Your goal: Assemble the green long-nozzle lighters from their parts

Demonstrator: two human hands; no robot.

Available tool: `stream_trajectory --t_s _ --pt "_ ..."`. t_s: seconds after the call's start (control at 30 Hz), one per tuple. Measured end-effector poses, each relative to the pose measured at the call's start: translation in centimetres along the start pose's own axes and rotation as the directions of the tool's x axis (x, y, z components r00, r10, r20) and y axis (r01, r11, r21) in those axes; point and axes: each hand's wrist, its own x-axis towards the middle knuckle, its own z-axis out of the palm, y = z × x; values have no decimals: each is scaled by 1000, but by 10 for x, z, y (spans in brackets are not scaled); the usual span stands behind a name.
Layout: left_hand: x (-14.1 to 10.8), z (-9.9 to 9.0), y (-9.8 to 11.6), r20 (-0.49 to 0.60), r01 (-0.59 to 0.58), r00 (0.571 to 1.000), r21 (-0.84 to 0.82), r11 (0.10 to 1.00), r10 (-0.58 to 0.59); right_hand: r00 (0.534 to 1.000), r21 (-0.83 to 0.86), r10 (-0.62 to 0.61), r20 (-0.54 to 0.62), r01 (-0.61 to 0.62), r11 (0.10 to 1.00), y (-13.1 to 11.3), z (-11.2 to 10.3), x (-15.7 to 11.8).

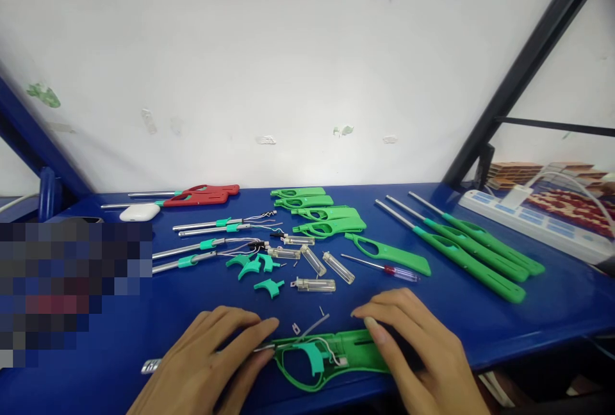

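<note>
Here's the left hand (230, 351), thumb and forefinger pinched narrow on a metal tube (151, 366), right at the front end of an open green half-shell (358, 344)! Over at the shell's back end, the right hand (398, 338) arches across, thumb and fingertips only slightly apart; from here I can't tell how firmly it grips. The shell lies on the near edge of the blue counter (202, 296), between both hands, a teal trigger (314, 357) and white wires (331, 344) sitting inside. A thin clear tube (314, 326) slants up from its far rim, with a pale clip (296, 328) and a small screw (321, 310) just beyond it. Farther past the shell, look, loose teal triggers (250, 266) and clear tanks (314, 285); beyond it to the left, wired metal rods (202, 247). Beyond it to the right, a screwdriver (401, 273), then three green lighters (473, 264) and a white power strip (533, 219). Farthest from it, more green casings (331, 226) and, off left, red lighters (202, 197)!
</note>
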Motion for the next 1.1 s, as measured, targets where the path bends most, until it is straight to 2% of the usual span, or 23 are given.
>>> stream_trajectory --t_s 0.07,0.13,0.2,0.23,0.33,0.47,0.57,0.73,0.93,1.1 --pt "10 -4 -1 27 3 1000 24 1000 -3 998 10 24 58 -25 1000 2 -2 5" --pt "27 -8 -1 138 -3 990 17 1000 1 988 -25 19 155 -15 1000 3 -5 18" --pt "47 -11 -2 315 43 949 -19 999 -35 967 -118 13 253 17 993 5 -8 38" --pt "56 -11 -2 431 88 901 -60 994 -53 956 -177 26 292 27 984 5 -9 49" --pt "73 -7 -7 513 129 857 -119 984 -51 925 -334 148 350 -24 942 8 -9 82" --pt "72 5 -13 546 156 837 -172 973 -38 905 -404 233 355 -76 912 10 -2 104" --pt "71 9 -10 575 164 818 -223 961 -6 894 -435 266 360 -92 896 10 5 106" --pt "80 6 5 577 186 816 -230 955 -20 882 -404 263 392 -91 910 12 9 101" --pt "78 11 6 574 160 818 -179 971 -29 898 -290 250 361 -146 946 22 4 101" --pt "79 11 10 523 79 852 -88 993 -21 908 -2 235 348 -250 968 13 -5 110"
